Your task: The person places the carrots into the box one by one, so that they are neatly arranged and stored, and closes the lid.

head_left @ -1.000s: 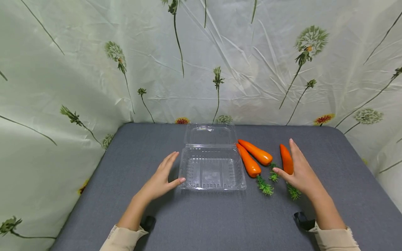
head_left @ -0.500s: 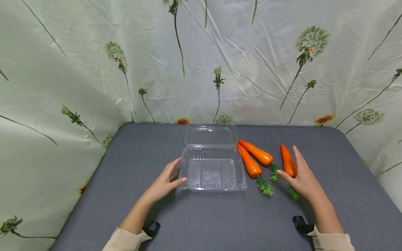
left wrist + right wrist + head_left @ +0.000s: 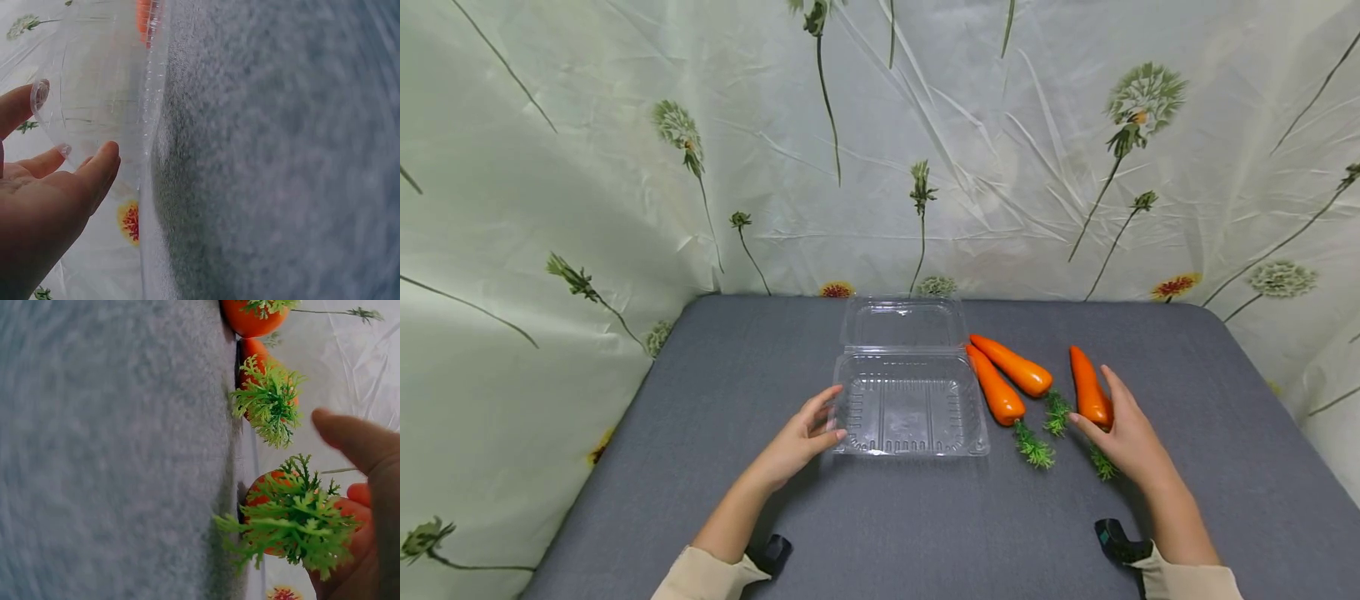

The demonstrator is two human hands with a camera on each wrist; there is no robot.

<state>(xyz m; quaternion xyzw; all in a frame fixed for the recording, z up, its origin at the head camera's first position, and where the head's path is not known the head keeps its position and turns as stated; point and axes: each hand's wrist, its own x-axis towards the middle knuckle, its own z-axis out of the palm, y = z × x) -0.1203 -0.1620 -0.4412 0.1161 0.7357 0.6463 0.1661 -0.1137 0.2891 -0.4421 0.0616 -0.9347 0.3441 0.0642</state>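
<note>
A clear plastic clamshell box (image 3: pixel 904 408) stands with its lid (image 3: pixel 904 323) folded back. At its left side is my left hand (image 3: pixel 797 442), thumb and fingers spread, fingertips right at the rim. The left wrist view shows these fingertips against the clear wall (image 3: pixel 100 94). My right hand (image 3: pixel 1131 437) straddles the rightmost orange carrot (image 3: pixel 1087 392), thumb on the left and fingers on the right. In the right wrist view the thumb (image 3: pixel 350 434) is apart from that carrot, and its green leafy top (image 3: pixel 294 519) hides part of the fingers.
Two more carrots with green tops, one nearer (image 3: pixel 996 390) and one farther (image 3: pixel 1015 367), lie beside the box's right side. Everything rests on a grey cloth-covered table (image 3: pixel 925 525). A floral curtain (image 3: pixel 880 150) hangs behind the table and to the left.
My left hand has come down and closer to the box's left rim. My right hand has lowered round the rightmost carrot, its thumb and fingers drawing nearer together. The box and carrots stay put.
</note>
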